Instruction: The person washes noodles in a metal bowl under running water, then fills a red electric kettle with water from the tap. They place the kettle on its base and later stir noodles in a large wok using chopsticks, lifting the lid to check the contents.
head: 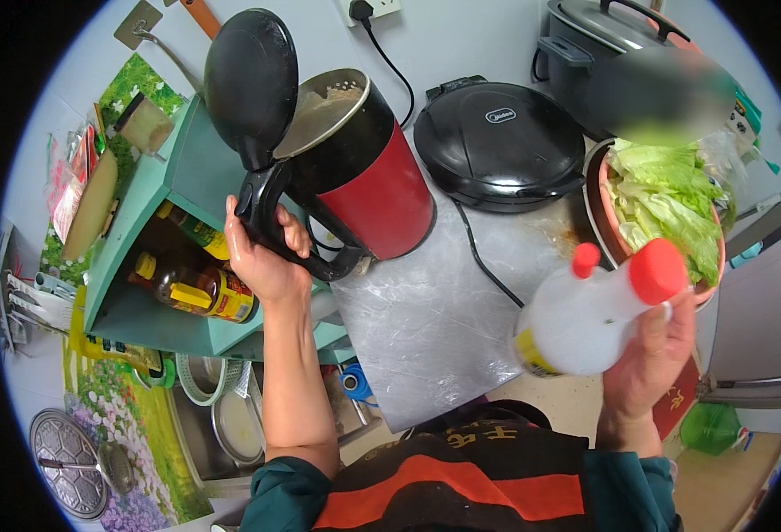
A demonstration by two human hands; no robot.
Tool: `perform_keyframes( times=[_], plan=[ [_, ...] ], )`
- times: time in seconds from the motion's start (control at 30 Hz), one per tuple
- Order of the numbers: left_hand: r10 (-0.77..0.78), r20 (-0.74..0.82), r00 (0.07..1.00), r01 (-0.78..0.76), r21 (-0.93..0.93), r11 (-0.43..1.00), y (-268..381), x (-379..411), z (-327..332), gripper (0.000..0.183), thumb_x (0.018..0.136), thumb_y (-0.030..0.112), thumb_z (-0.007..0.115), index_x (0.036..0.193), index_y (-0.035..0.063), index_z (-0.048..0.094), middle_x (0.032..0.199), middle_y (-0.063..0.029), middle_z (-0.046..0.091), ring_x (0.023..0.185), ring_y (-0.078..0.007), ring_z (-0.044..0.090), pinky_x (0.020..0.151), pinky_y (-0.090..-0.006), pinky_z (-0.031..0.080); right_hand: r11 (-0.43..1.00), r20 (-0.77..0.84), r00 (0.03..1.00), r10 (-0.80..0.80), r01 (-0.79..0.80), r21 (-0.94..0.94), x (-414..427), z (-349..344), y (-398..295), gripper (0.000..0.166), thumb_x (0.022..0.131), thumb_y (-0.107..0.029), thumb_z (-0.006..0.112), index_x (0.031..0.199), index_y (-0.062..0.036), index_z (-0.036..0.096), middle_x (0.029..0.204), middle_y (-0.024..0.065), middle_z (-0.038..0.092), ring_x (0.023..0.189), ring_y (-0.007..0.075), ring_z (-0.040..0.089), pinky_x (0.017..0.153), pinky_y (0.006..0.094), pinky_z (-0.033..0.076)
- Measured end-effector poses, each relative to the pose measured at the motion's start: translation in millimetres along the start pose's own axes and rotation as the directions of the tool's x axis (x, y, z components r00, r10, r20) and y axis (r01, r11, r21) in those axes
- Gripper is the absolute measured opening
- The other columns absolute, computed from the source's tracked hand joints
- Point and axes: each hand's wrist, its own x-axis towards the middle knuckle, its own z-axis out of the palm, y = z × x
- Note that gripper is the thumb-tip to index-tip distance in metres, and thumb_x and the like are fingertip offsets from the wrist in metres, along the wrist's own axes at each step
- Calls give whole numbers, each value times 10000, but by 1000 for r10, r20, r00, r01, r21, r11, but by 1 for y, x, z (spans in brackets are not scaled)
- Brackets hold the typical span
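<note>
My left hand is wrapped around the black handle of a red and black electric kettle, whose base is at the grey marbled tabletop. The black kettle lid stands flipped up, and the steel interior shows at the tilted mouth. My right hand grips a translucent white plastic jug with a large red cap and a smaller red cap. That jug is held above the tabletop's right side, slightly blurred. What either vessel holds is hard to make out.
A black electric griddle sits behind, its cord crossing the tabletop. Lettuce leaves fill a pink basin at right. A grey cooker stands at the back. Left is a green shelf with bottles, above a sink.
</note>
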Motion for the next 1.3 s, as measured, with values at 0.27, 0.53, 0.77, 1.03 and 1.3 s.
perform_keyframes(
  times=[0.27,0.53,0.77,1.03,1.3],
  plan=[
    [-34,51,998,35,-15,999,-12,16,-2,371,893,375,246,911,53,431,606,-95,458,399,-163,396,341,-260,321,987,370,925,-88,30,159,-24,49,52,149,727,-17,599,742,-30,451,758,66,440,698,155,404,635,253,331],
    [-72,42,997,70,47,996,-12,17,5,473,871,430,285,686,24,442,501,-70,418,361,-156,368,345,-260,314,977,447,871,-207,155,149,-25,82,78,199,690,-21,633,726,-31,437,720,65,434,650,186,409,577,271,339],
    [-76,-5,997,75,148,986,-7,14,7,509,883,444,270,689,23,479,488,-64,432,376,-157,397,400,-266,366,974,467,855,-226,200,105,-28,89,89,231,663,-23,654,730,-33,434,721,81,446,654,206,423,574,283,352],
    [552,206,808,-454,816,359,21,-6,15,346,905,279,342,1123,24,430,1043,-89,493,1032,-176,412,897,-299,302,965,495,837,-234,263,11,-21,81,81,189,696,-80,626,807,-23,484,799,106,486,737,231,468,657,301,384],
    [331,737,589,-733,660,-167,69,50,79,440,903,397,272,1068,117,569,1097,-54,550,1227,-305,237,1020,-472,17,971,413,880,-236,234,55,-22,47,68,258,831,-236,477,913,7,502,906,129,501,831,234,466,768,310,371]
  ],
)
